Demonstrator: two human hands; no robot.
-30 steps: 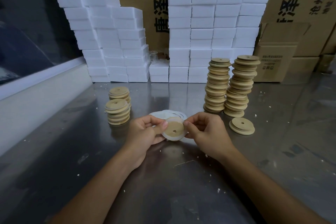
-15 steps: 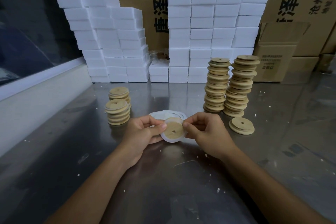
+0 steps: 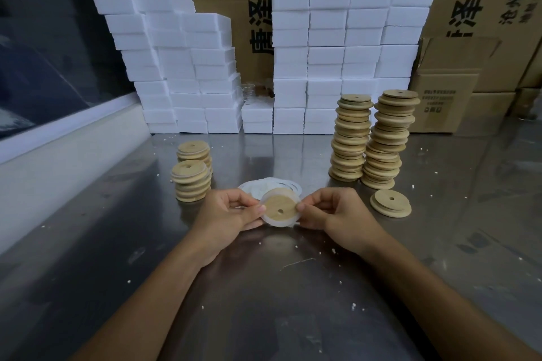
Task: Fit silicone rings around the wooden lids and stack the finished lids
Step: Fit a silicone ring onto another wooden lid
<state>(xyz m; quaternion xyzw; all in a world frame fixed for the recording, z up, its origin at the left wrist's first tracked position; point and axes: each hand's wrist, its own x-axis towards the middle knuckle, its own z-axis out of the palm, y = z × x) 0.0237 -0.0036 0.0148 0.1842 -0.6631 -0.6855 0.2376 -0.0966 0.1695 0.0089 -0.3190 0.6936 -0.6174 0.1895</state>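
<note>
Pinching wooden lid (image 3: 280, 208) with silicone ring (image 3: 278, 222) between both hands (image 3: 231, 211).

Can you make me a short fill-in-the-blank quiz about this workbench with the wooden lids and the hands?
1. The left hand and right hand hold one wooden lid with a white silicone ring around it, ____ the metal table.
2. The tall lid stacks on the right number ____.
3. The loose rings lie ____ the held lid.
4. The white foam blocks stand in front of ____ boxes.

Missing words: above; two; behind; cardboard
</note>
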